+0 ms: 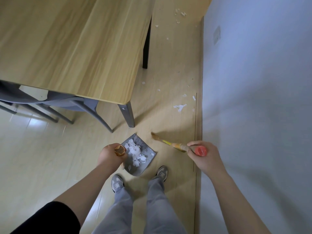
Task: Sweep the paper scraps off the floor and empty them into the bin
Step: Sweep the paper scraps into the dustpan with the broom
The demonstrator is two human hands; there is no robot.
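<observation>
Matt grey metal dustpan [148,155] – torn white paper scraps [180,107] – glossy wood-look floor [50,149].

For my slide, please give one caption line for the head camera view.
Left hand holds a dustpan of paper scraps; right hand holds the broom; more scraps remain by the wall.

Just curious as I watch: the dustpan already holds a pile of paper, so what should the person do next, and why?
Probably step forward and reach the broom toward the nearest scraps by the wall. The dustpan holds a pile, but white bits still dot the floor beside the table, so emptying now seems early.
</observation>
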